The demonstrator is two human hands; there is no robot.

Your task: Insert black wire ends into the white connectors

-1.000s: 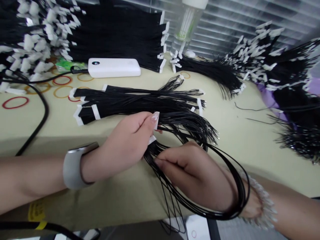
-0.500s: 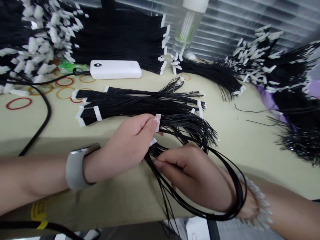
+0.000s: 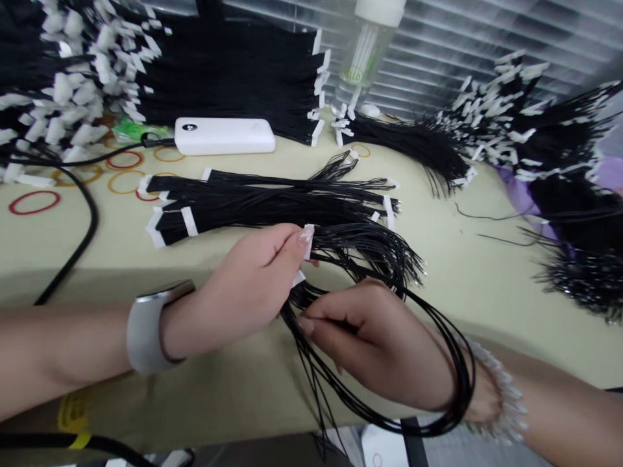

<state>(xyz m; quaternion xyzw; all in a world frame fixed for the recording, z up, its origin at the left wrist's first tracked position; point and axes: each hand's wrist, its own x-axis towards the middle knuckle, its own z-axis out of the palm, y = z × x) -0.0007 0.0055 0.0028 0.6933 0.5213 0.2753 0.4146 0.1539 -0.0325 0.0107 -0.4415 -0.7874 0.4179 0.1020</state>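
My left hand [image 3: 257,275] is closed around a bundle of thin black cables [image 3: 360,240], its thumb pressed on a white tape tag [image 3: 308,241]. A second white tag [image 3: 298,279] shows just below that thumb. My right hand [image 3: 374,337] pinches the black strands close to the left hand. From there a loop of cable [image 3: 467,383] swings round over the right wrist, while several loose ends hang past the table edge. Just beyond my hands lie flat bundles of black cables [image 3: 263,201] with white tags at their ends.
A white power bank [image 3: 224,136] with a black cord lies behind. Rubber bands [image 3: 34,202] are scattered at left. Stacks of tagged black cables [image 3: 233,71] line the back, with more cables [image 3: 574,194] at right. A clear bottle [image 3: 365,55] stands by the blinds.
Both hands keep their grip on the cables almost unmoved. The cable loop around the right wrist has shifted slightly left and down, and the hanging ends have moved a little left.
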